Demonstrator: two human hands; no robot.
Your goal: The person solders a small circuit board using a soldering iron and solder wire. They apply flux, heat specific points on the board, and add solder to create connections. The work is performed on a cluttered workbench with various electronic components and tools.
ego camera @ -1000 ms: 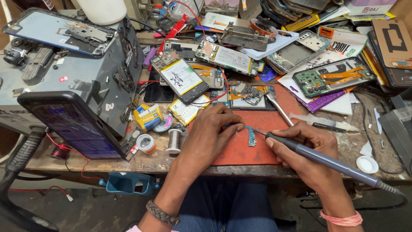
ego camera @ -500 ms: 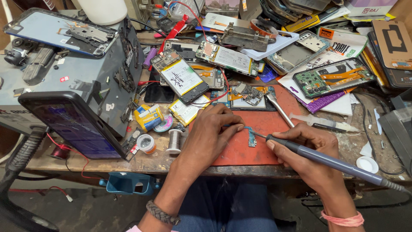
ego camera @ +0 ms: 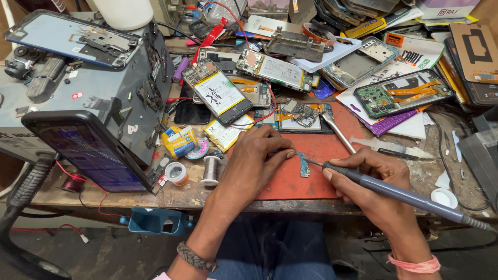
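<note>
Little has moved since a second ago: the left hand [ego camera: 257,155] has slid slightly right, so its fingertips now reach the top of the small board [ego camera: 304,167], and the iron [ego camera: 394,192] tip stays at that same spot. Left hand lies palm down on the red mat [ego camera: 306,181], fingers curled together, index and thumb pinching down at the board's upper end; whether they hold wire there is too small to tell. Right hand [ego camera: 376,184] is closed around the iron's grey handle like a pen, wrist resting on the bench edge, tip angled left and down to touch the board. The board lies flat near the middle of the mat, between the two hands.

Just left of the left hand stand a solder spool [ego camera: 210,169] and a tape roll [ego camera: 177,173]. Behind the hands lie an opened phone [ego camera: 223,96], a metal spatula [ego camera: 337,132] and a syringe [ego camera: 389,148]. A grey machine [ego camera: 104,88] crowds the bench's left side, with a dark phone [ego camera: 88,150] leaning against it.
</note>
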